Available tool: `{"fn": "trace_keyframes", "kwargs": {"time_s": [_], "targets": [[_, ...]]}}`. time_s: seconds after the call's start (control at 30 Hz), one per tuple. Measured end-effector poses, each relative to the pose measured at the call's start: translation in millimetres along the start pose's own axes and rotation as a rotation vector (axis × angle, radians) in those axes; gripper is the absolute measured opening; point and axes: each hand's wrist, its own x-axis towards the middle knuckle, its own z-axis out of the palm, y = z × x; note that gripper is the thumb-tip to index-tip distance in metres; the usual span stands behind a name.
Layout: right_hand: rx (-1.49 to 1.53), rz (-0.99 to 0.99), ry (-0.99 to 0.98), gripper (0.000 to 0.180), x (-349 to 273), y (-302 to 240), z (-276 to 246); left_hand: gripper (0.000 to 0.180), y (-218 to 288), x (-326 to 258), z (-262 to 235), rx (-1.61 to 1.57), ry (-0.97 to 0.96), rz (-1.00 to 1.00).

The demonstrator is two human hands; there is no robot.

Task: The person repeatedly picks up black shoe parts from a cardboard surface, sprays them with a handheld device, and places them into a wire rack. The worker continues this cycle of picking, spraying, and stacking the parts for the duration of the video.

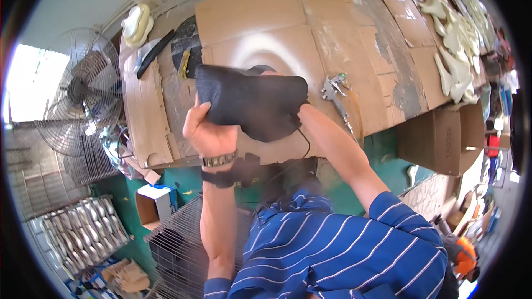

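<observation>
A black, soft leather-like cover (pixel 252 99) is held up over the table in front of me, its lower edge bulging downward. At its left end my left hand (pixel 213 135) grips it, the thumb on the near face and the other fingers mostly hidden behind it. My right forearm comes in from the right, and my right hand (pixel 269 73) is largely covered by the black piece; only a bit of skin shows over its top edge. A silver spray gun (pixel 334 89) with a hose rests on the table to the right of the cover.
Cardboard sheets (pixel 249 5) cover the table, with a whitish sprayed patch. Cream saddle-shaped pieces (pixel 457 69) are heaped at the right, above a cardboard box (pixel 443 138). A black strip-like piece (pixel 156 53) and cream saddle shape (pixel 137 25) lie left, near a fan (pixel 80 88).
</observation>
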Motion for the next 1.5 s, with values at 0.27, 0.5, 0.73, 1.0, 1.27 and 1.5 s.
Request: {"fn": "trace_keyframes", "kwargs": {"time_s": [0.27,0.5,0.73,1.0,1.27,1.5], "targets": [[-0.416,0.218,0.258,0.028,-2,64,44,0.050,106,-74,-31,0.104,0.120,0.315],[-0.589,0.110,0.068,0.039,-3,81,43,0.059,113,-188,-84,-0.149,0.341,0.643],[-0.891,-0.068,0.005,0.057,-2,65,18,0.070,74,-355,-64,-0.235,0.540,1.127],[-0.862,-0.388,-0.248,0.065,-30,-3,44,0.057,6,-507,-69,-0.342,0.812,1.575],[-0.485,-0.367,-0.551,0.064,-106,-66,81,0.034,29,-643,-82,-0.271,0.971,1.967],[-0.599,-0.242,-0.755,0.065,-183,-120,136,0.003,115,-808,-153,-0.282,1.011,2.156]]}}
